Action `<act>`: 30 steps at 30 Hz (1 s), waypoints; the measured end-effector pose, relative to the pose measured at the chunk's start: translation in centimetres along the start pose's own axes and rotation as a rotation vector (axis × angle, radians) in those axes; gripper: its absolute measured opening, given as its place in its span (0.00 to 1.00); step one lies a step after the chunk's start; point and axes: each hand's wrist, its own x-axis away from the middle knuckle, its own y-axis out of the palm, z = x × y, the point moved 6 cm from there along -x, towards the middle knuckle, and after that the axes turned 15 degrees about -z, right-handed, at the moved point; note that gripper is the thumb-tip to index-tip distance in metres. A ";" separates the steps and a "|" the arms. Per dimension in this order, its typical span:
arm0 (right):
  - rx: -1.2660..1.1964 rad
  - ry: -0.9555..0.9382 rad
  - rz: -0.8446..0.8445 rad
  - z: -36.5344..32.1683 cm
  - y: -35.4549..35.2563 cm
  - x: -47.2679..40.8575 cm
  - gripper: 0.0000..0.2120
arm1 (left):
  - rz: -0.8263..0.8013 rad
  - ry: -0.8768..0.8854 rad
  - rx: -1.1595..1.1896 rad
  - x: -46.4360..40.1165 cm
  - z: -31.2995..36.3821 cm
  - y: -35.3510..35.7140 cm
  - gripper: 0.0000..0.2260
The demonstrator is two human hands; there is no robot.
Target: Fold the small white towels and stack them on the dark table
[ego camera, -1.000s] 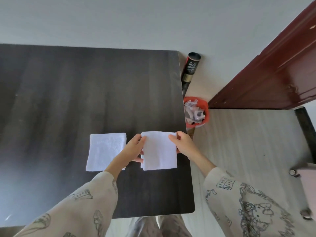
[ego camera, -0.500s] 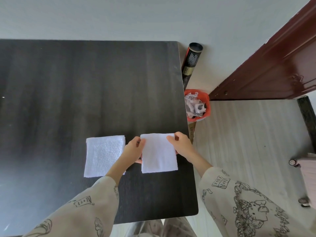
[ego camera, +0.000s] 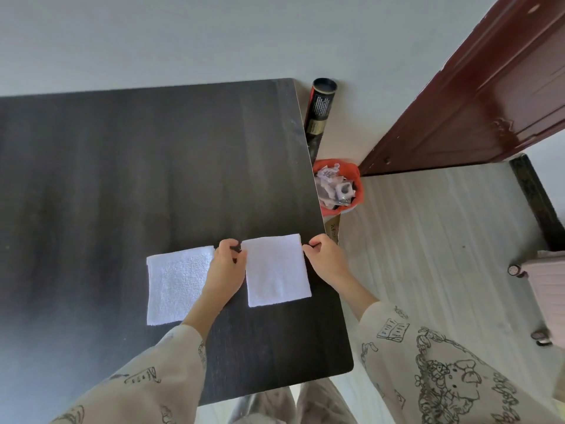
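Flat now, folded white towel (ego camera: 276, 269), square, smooth, fingers (ego camera: 308, 246) at corners

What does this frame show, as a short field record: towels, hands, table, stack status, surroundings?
towel being worked: right towel, folded, flat near the table's right edge
other towel: left towel, folded, flat, apart from the first
left hand: pinches the right towel's far left corner
right hand: pinches its far right corner
surface: dark table
stack status: not yet stacked, the two lie side by side
beside table: red bin with scraps, black tube, brown door
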 end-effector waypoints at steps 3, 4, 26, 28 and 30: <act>-0.140 0.018 0.009 1.9 -1.0 2.3 0.14 | 0.098 0.106 -0.059 2.6 2.3 -0.4 0.16; -0.188 0.015 0.010 2.6 -1.4 3.1 0.14 | 0.104 0.145 -0.077 3.4 3.2 -0.2 0.16; -0.822 0.046 0.788 49.1 -19.6 47.4 0.08 | -0.621 1.084 -0.628 31.8 28.1 53.8 0.10; -0.850 0.085 0.854 53.8 -19.8 51.3 0.08 | -0.715 1.136 -0.674 35.1 28.8 59.6 0.10; -0.893 0.120 0.911 57.9 -20.1 54.5 0.08 | -0.791 1.182 -0.706 37.7 29.5 64.6 0.10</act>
